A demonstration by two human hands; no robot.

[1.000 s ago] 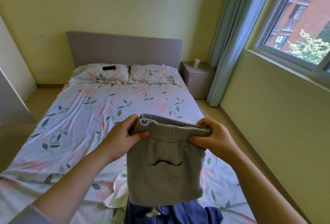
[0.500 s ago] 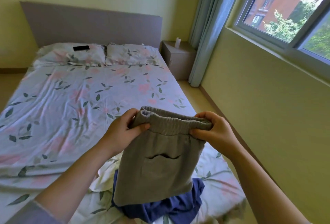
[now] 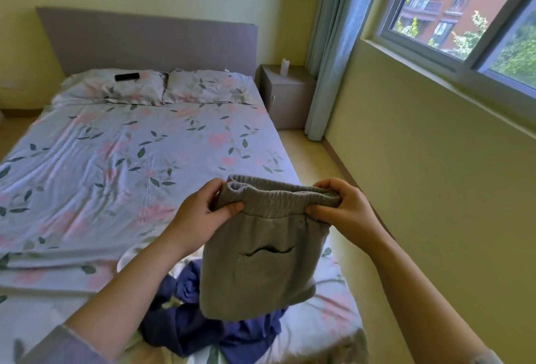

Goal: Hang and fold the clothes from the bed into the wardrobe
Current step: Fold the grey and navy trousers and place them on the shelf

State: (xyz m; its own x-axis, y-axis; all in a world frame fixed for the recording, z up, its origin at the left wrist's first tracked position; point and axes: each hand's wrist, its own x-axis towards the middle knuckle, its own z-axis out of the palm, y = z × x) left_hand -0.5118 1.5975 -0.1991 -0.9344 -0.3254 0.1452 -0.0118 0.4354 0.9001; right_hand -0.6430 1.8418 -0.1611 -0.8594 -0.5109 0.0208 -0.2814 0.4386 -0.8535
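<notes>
Two hands, left hand (image 3: pixel 203 212) and right hand (image 3: pixel 345 207), pinch one folded grey shorts (image 3: pixel 261 259) by its waistband above one blue garment (image 3: pixel 203 326) on one bed (image 3: pixel 116 160) with two pillows (image 3: pixel 156 88).

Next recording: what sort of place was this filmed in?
Most likely a home bedroom: a bed with two pillows against a grey headboard, a bedside cabinet beside it, and a curtained window. The left hand and right hand grip a grey garment above the bed.
</notes>
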